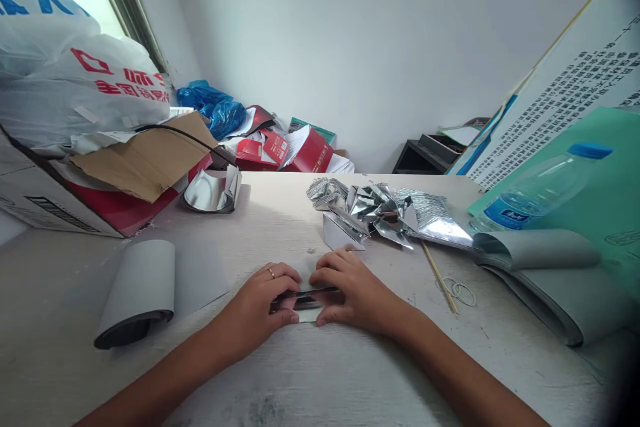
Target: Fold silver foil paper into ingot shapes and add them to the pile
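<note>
Both hands press together on a small folded piece of silver foil card [306, 300] lying on the white table [280, 373]. My left hand [260, 310] curls its fingers over the piece's left end, a ring on one finger. My right hand [353, 293] grips the right end with bent fingers. Just beyond the hands lies a heap of folded silver foil shapes [380, 210].
A curled grey sheet [145, 290] lies at the left. A stack of curled grey sheets [545, 273], a thin wooden stick [439, 275], rubber bands [460, 290] and a lying water bottle [540, 190] are at the right. A cardboard box [65, 193] with bags stands back left.
</note>
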A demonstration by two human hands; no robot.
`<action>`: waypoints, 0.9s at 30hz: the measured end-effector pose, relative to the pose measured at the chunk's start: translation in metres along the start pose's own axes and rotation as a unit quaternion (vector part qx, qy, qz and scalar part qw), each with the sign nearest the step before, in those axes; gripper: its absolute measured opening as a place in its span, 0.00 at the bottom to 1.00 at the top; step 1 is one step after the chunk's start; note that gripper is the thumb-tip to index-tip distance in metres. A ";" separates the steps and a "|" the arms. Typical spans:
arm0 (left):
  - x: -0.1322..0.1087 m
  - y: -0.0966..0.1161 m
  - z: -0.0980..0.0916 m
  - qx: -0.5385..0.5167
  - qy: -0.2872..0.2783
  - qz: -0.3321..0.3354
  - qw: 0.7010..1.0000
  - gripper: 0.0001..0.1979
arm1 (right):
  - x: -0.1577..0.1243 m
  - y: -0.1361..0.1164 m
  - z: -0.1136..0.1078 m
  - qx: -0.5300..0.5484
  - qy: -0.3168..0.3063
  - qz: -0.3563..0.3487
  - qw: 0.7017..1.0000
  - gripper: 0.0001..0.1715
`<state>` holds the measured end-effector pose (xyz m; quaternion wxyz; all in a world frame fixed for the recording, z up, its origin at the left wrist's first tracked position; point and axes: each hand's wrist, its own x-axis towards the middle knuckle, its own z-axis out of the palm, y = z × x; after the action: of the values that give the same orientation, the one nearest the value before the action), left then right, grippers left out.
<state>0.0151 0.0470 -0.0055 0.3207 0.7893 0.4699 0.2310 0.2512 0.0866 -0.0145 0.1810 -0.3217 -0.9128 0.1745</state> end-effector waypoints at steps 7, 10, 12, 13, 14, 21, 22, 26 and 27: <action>0.002 0.006 0.000 0.006 -0.003 -0.001 1.000 0.11 | 0.004 -0.004 0.007 -0.022 0.061 -0.030 0.997 0.20; 0.003 0.004 0.001 0.004 0.005 0.013 1.000 0.12 | 0.007 -0.009 0.012 -0.038 0.075 -0.043 0.996 0.22; 0.002 0.002 0.002 0.003 0.009 0.021 1.000 0.11 | 0.009 -0.012 0.014 -0.047 0.073 -0.051 0.995 0.23; 0.002 0.001 0.002 0.002 0.010 0.024 1.000 0.11 | 0.009 -0.012 0.013 -0.053 0.069 -0.056 0.995 0.23; 0.001 0.000 0.003 0.002 0.010 0.027 1.000 0.10 | 0.009 -0.012 0.012 -0.059 0.064 -0.062 0.994 0.23; 0.001 0.004 -0.004 -0.018 -0.016 0.011 1.000 0.08 | 0.002 0.003 -0.001 -0.046 0.015 -0.058 0.997 0.25; 0.001 0.004 -0.007 -0.018 -0.028 0.002 0.999 0.08 | 0.001 0.005 -0.003 -0.043 0.012 -0.047 0.998 0.28; 0.001 0.002 -0.021 -0.005 -0.057 -0.029 0.998 0.16 | -0.002 0.011 -0.011 -0.035 0.002 -0.011 0.999 0.41; 0.001 0.001 -0.024 -0.001 -0.063 -0.034 0.997 0.19 | -0.002 0.011 -0.013 -0.033 -0.006 -0.006 0.999 0.42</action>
<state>-0.0001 0.0541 0.0111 0.3582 0.7852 0.4755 0.1703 0.2640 0.0958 -0.0084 0.1660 -0.3214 -0.9209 0.1450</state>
